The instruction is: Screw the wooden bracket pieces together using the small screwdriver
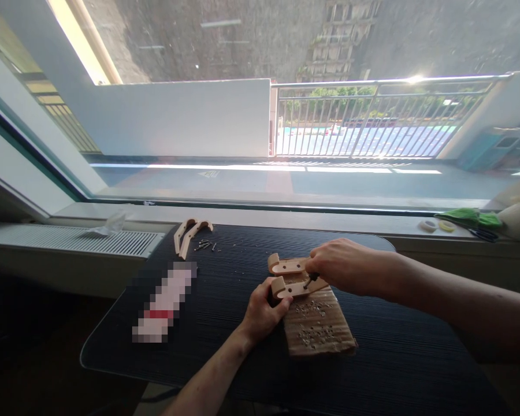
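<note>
My left hand (262, 312) pinches the curved end of a pale wooden hook (295, 289) between thumb and fingers. This hook lies flat on a piece of corrugated cardboard (320, 329), whose surface is pitted with small holes. From above, my right hand (335, 264) is wrapped round a screwdriver (312, 278); its dark lower part points down at a hole in the same hook, and the handle is hidden in my fist. Just behind, a second wooden hook (288, 266) rests alongside on the cardboard, partly covered by my right hand.
Two more wooden hooks (193, 234) lie at the far left of the black table (216, 323), beside several loose screws (205, 245). A blurred pinkish strip (164, 300) lies nearer. On the window sill are tape rolls (445, 225), a green cloth (470, 218) and scissors (483, 234).
</note>
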{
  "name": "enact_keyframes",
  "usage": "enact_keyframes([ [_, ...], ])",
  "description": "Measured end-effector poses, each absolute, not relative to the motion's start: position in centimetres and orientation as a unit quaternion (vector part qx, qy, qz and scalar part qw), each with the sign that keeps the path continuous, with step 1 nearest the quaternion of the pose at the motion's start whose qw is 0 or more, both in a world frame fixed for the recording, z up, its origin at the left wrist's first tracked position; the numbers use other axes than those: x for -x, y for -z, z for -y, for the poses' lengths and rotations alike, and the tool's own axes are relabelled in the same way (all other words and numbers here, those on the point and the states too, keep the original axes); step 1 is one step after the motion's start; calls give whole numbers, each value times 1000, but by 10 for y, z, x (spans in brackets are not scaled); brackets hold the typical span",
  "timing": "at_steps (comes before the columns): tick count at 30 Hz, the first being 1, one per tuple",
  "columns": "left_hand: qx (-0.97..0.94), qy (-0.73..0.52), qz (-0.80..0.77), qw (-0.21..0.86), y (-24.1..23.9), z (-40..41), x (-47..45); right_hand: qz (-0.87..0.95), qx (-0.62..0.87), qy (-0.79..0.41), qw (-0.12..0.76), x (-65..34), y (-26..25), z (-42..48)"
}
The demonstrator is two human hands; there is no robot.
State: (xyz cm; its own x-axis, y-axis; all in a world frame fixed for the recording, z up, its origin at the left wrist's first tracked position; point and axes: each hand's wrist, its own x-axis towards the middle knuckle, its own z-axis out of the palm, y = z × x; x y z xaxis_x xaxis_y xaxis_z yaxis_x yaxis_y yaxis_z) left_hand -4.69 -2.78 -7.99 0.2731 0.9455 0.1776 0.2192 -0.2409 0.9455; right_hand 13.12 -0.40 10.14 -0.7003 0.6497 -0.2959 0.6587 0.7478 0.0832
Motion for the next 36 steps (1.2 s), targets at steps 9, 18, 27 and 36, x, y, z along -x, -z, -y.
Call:
enact_keyframes([
  [9,-675,-410,-435,432,79,27,47,-921,-359,65,133,-136,-94,-4],
  [18,-670,-417,-437,432,81,28,47,-903,-404,23,146,-129,-95,2],
  [27,-668,-420,-441,428,85,27,47,-912,-383,39,145,-133,-108,5],
  [36,-670,-413,-445,427,85,26,47,-903,-416,103,38,-149,-95,2],
])
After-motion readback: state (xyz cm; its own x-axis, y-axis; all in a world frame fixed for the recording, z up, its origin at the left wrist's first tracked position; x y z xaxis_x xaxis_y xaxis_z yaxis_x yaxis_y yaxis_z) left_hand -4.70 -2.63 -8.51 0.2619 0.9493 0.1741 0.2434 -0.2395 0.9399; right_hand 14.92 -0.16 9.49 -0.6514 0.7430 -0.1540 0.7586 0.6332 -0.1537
